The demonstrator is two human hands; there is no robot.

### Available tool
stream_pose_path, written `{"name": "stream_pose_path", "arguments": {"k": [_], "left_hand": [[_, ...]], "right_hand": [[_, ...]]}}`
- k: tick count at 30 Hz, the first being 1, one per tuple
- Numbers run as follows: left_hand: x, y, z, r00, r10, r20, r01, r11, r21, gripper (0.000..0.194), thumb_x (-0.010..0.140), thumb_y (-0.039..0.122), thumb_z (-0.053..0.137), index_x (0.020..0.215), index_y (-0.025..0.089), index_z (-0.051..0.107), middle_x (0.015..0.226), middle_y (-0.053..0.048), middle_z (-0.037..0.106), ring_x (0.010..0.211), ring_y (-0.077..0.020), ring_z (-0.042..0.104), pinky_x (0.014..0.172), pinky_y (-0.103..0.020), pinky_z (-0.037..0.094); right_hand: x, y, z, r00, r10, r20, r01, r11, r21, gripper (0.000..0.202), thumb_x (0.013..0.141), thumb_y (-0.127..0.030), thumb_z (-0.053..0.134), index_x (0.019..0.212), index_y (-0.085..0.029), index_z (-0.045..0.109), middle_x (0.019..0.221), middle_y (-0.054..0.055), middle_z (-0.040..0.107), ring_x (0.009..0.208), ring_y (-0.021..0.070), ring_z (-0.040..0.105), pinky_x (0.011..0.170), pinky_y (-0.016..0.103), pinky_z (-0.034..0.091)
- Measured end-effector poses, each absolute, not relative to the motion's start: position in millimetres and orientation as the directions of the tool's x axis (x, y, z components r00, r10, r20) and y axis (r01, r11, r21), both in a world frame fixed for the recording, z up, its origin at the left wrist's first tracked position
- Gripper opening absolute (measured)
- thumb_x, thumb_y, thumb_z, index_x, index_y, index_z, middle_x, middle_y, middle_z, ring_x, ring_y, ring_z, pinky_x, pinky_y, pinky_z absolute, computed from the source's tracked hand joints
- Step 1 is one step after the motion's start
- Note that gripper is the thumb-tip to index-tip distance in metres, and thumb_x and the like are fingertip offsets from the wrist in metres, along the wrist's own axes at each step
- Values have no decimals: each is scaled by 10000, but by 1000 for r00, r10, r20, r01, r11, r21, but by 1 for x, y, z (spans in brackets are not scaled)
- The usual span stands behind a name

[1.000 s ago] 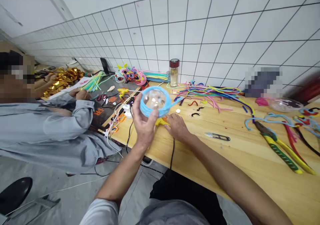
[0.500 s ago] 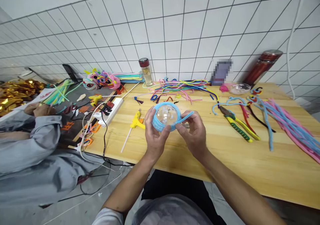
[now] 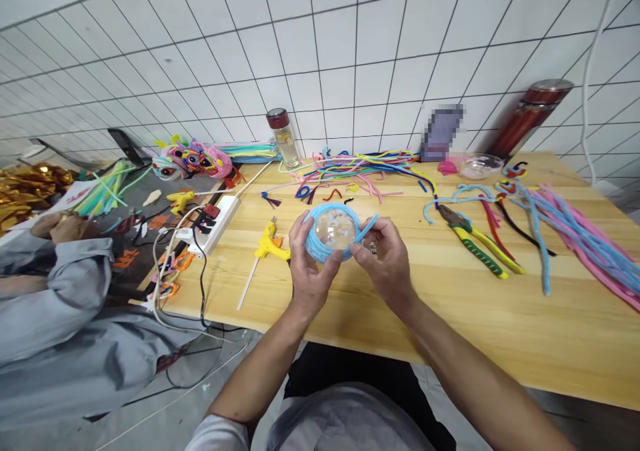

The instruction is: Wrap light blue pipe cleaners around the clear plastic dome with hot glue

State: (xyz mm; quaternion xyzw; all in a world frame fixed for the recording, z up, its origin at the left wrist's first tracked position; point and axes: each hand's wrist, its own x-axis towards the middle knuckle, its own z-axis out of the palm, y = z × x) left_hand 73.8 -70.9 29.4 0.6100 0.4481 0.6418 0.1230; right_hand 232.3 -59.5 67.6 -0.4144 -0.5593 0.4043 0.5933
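The left hand [image 3: 309,272] cups a clear ball [image 3: 334,231] wrapped in blue pipe cleaner [image 3: 316,243], held above the surface [image 3: 450,304]. The right hand [image 3: 387,264] pinches the wrap's loose end, which sticks up and right of the ball.

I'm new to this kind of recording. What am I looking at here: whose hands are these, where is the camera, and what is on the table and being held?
There is no machine: a person works with bare hands, filmed by a camera on their head that looks forward and down. The left hand and right hand together hold a clear ball wrapped in a light blue pipe cleaner, above the wooden table. On the table lie a yellow glue gun, a white power strip, pliers, loose coloured pipe cleaners and a glass bottle. At the left edge, a co-worker's grey sleeve shows.
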Motion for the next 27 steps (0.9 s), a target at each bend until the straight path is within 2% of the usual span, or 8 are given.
{"name": "stream_pose_path", "arguments": {"k": [5,12,16,18,20,23,25,27], "left_hand": [[73,-74,29,-243,706,665,405,-550,731,691,950,528,760,1555,322,497,1606,-130,516,1521,-338,530,1243,-543,485],[74,-65,42,-237,712,661,386,-556,737,678,939,536,772,1531,321,520,1599,-126,523,1526,-327,519,1265,-534,460],[62,-53,51,-246,694,676,339,-592,731,673,946,552,759,1533,325,521,1574,-115,549,1530,-321,518,1276,-525,450],[50,-49,56,-275,676,683,355,-589,726,674,941,544,767,1529,319,525,1577,-113,551,1542,-323,505,1297,-533,419],[33,-49,62,-315,643,698,380,-589,714,679,937,551,771,1525,315,527,1577,-107,554,1543,-320,503,1310,-531,399],[2,-49,75,-392,581,714,409,-585,700,694,928,590,764,1515,306,529,1553,-95,573,1504,-304,539,1296,-497,421],[-20,-51,83,-437,524,731,432,-590,682,716,913,630,761,1506,299,531,1526,-84,588,1459,-292,575,1288,-482,431],[-41,-54,90,-464,486,741,454,-587,670,745,902,650,762,1513,300,518,1525,-79,584,1444,-293,587,1294,-489,423]], "right_hand": [[229,-60,67,44,965,259,-52,261,-964,375,783,-376,772,1111,-271,623,955,6,634,876,210,561,819,396,504],[225,-52,65,54,970,237,-153,242,-958,536,804,-443,811,1265,-269,599,1239,72,694,1107,253,649,909,424,546],[224,-50,60,82,974,209,-168,220,-961,547,845,-524,797,1288,-272,597,1261,86,707,1142,258,680,945,435,577],[219,-54,54,4,985,173,-27,173,-985,481,876,-560,751,1229,-255,636,1189,89,731,1071,258,704,935,450,582],[206,-60,48,-185,977,104,236,147,-961,436,890,-554,727,1187,-241,663,1104,77,750,966,253,718,898,454,579],[171,-70,44,-436,898,-61,616,248,-748,490,936,-514,705,1328,-230,628,1122,84,774,987,270,745,907,440,562],[143,-74,45,-478,866,-144,760,326,-563,522,995,-523,651,1399,-199,585,1176,132,785,1103,313,754,942,440,552],[117,-73,45,-472,866,-168,831,373,-412,522,1032,-513,610,1423,-171,562,1213,175,785,1156,340,755,950,437,552]]}}
